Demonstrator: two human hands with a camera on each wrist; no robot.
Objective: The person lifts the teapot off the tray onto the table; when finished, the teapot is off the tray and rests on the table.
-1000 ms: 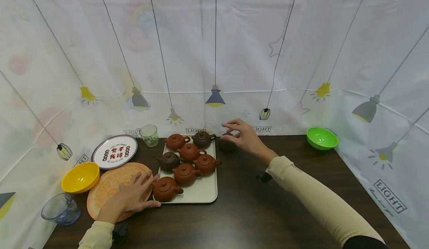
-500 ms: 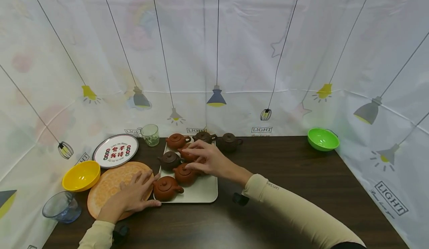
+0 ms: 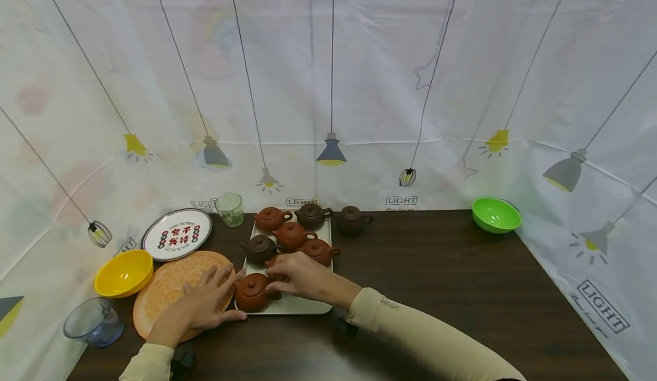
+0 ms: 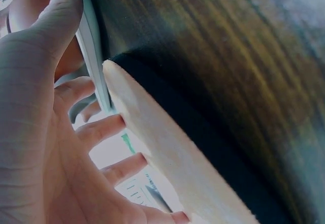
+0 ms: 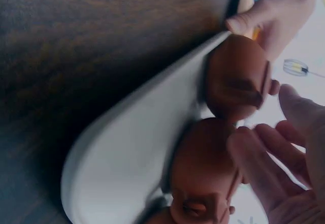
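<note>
Right hand (image 3: 300, 277) lies over a reddish teapot (image 5: 203, 165) near the front of the tray (image 3: 308, 307), fingers curling round it, though a firm grip is not plain. One dark teapot (image 3: 352, 219) already stands on the counter (image 3: 436, 278) just beside the tray's far right corner; six others sit on the tray, so most of the unloading seems left. Left hand (image 3: 202, 304) rests flat on the orange plate (image 3: 164, 281), thumb against the tray's edge.
</note>
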